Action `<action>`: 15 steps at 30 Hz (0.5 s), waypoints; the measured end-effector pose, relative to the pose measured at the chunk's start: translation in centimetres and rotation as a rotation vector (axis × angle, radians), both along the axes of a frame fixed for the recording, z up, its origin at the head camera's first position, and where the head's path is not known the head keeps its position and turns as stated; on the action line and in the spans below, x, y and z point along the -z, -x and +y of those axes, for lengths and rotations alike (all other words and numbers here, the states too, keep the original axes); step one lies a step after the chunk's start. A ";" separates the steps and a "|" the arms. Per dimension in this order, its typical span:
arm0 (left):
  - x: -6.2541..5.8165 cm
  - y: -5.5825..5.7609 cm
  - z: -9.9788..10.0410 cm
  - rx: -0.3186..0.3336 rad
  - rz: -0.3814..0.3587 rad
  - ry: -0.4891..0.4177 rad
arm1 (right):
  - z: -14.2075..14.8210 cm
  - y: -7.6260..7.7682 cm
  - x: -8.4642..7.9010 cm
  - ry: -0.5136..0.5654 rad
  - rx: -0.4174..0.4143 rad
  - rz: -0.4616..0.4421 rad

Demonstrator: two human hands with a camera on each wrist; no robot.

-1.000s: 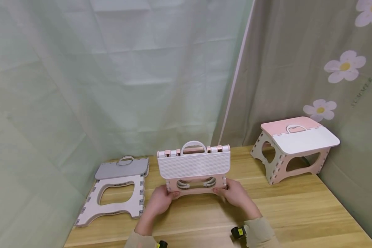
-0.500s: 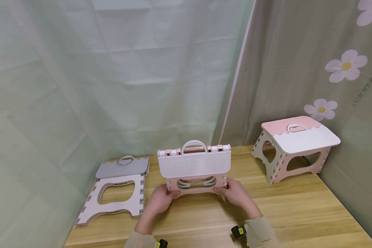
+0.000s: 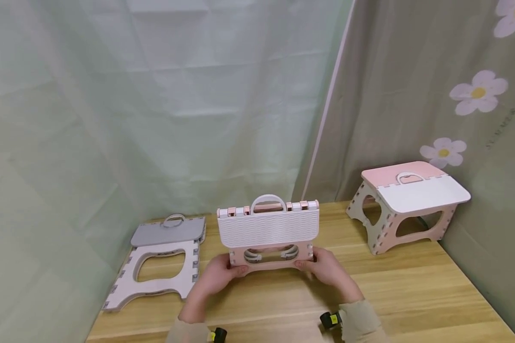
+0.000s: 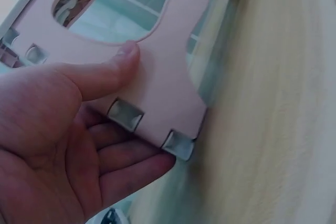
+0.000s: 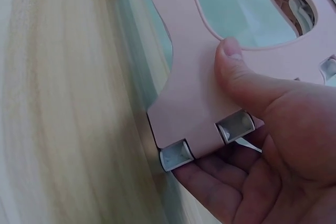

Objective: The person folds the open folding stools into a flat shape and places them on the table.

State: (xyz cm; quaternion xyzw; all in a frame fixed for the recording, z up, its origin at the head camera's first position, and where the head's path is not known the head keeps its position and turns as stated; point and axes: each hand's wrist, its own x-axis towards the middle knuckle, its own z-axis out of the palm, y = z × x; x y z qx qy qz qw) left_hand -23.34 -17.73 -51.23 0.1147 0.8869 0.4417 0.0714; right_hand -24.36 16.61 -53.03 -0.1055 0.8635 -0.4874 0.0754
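A pink and white folding stool [image 3: 269, 229] stands upright on the table between both hands, its woven-textured white top half hanging down at the front and its white handle arching up. At its lower left corner, my left hand [image 3: 218, 274] grips the pink leg panel [image 4: 163, 72]. The left thumb lies on the panel's front face, with the fingers at the side edge and partly behind it. My right hand [image 3: 324, 267] holds the lower right corner of the same stool in a matching way, thumb in front and fingers around the hinged edge.
A grey and white folding stool [image 3: 163, 262] lies folded flat on the wooden table [image 3: 279, 305] at the left. To the right, a pink and white stool [image 3: 412, 190] stands unfolded. Pale curtains [image 3: 223, 95] hang behind and on both sides.
My left hand and forearm have shifted slightly to the left, still at the stool's corner. The stool and my right hand stay practically in place.
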 end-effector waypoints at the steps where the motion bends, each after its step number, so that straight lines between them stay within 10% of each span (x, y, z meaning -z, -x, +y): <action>1: -0.1 0.1 -0.1 0.003 -0.006 -0.023 | 0.1 0.1 0.0 0.000 -0.003 0.002; 15: -0.6 0.2 -1.7 -0.124 -0.053 -0.166 | 2.7 0.2 -0.8 0.043 0.108 -0.038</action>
